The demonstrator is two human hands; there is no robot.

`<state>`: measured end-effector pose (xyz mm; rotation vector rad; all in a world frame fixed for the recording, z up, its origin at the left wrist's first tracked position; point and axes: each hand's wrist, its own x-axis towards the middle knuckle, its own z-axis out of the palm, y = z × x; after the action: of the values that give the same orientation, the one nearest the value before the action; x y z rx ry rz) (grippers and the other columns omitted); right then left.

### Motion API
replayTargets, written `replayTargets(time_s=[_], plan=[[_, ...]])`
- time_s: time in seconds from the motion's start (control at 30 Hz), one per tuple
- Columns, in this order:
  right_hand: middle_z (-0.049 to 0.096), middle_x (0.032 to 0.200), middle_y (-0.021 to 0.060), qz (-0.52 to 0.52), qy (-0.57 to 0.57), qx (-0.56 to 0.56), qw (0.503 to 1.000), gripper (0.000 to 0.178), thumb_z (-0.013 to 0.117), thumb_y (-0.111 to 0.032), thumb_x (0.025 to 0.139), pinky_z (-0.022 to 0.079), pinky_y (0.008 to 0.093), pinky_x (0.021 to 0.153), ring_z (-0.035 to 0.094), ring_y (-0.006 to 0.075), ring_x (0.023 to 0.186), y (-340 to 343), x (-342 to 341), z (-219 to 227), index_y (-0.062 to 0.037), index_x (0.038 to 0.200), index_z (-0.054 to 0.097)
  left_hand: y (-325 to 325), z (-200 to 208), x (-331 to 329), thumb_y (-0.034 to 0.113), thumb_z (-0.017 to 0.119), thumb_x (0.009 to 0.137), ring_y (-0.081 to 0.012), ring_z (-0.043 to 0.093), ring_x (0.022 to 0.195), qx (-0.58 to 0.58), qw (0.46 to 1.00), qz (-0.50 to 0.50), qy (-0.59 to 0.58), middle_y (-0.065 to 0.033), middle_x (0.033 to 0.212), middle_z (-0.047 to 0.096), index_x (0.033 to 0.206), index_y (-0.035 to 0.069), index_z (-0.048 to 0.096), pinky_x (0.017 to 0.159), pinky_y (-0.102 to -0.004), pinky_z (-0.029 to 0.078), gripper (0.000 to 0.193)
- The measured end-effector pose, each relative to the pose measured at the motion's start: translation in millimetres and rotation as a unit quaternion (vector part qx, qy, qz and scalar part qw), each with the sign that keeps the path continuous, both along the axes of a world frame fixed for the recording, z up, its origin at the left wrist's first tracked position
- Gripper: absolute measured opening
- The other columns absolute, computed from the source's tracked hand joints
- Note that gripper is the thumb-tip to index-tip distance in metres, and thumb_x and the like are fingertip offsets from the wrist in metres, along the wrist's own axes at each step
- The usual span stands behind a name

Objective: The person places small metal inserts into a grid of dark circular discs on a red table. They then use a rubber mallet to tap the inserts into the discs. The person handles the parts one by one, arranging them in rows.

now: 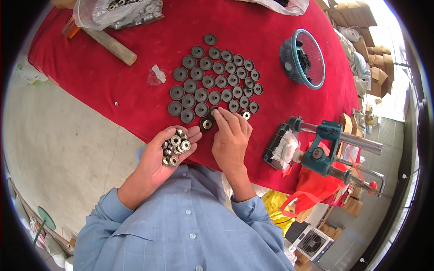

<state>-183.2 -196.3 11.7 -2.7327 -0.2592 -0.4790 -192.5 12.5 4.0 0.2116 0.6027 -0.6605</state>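
Observation:
My left hand (156, 156) is cupped palm up, with several small silver ball bearings (176, 141) heaped in it. With fingertips pinched together, my right hand (232, 140) reaches down onto a dark round wheel at the near edge of a group; a bearing shows partly at its fingertips. Just left of those fingertips, one dark wheel (203, 128) has a shiny bearing in its centre. Another bearing (245, 115) sits in a wheel to the right of my hand. Behind them, several dark grey wheels (209, 81) lie flat, each with a small centre hub.
A red cloth (113, 81) covers the table. At the right are a blue-rimmed plastic basket (289, 58) with black parts and a green hand press (322, 153). A wooden-handled tool (110, 46) and a plastic bag of bearings (131, 13) lie at the far left.

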Motion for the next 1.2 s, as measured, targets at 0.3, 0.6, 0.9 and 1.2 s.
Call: replayTargets(time_s=[0.3,0.6,0.9,1.2], plan=[[0.071,0.112,0.0082,0.147,0.108,0.177,0.967,0.036,0.084,-0.005,0.082,0.054,0.0397,0.083,0.068,0.0291,0.096,31.4,-30.0,20.6,-0.0049,0.117,0.073,-0.3,-7.5,-2.5,0.025,0.057,0.109,-0.0305,0.068,0.127,-0.012,0.999,0.011,-0.030,-0.0209,0.141,0.069,0.116,0.003,0.068,0.102,-0.0466,0.059,0.026],[0.077,0.099,0.0079,0.136,0.132,0.270,0.944,0.024,0.086,0.000,0.082,0.060,0.0366,0.077,0.075,0.0261,0.090,27.4,-12.7,26.2,-0.0055,0.102,0.075,5.0,-0.3,-0.7,0.021,0.058,0.108,-0.0333,0.067,0.129,-0.022,0.999,0.027,0.020,-0.0220,0.138,0.069,0.112,0.001,0.068,0.108,-0.0472,0.058,0.023],[0.073,0.109,0.0111,0.068,-0.023,0.099,0.992,0.026,0.077,0.004,0.088,0.058,0.0412,0.080,0.070,0.0310,0.094,15.8,31.2,0.1,-0.0018,0.113,0.071,18.8,7.0,4.6,0.020,0.059,0.109,-0.0383,0.062,0.138,0.030,0.999,0.036,0.028,-0.0230,0.132,0.071,0.113,-0.001,0.069,0.116,-0.0490,0.054,0.024],[0.073,0.113,0.0110,0.079,-0.012,0.068,0.994,0.025,0.076,0.005,0.088,0.057,0.0411,0.084,0.069,0.0313,0.098,21.3,29.8,-10.6,-0.0016,0.112,0.073,20.8,-2.9,2.9,0.021,0.059,0.109,-0.0397,0.063,0.137,0.006,1.000,0.029,0.008,-0.0237,0.133,0.071,0.117,-0.001,0.068,0.117,-0.0499,0.053,0.025]])
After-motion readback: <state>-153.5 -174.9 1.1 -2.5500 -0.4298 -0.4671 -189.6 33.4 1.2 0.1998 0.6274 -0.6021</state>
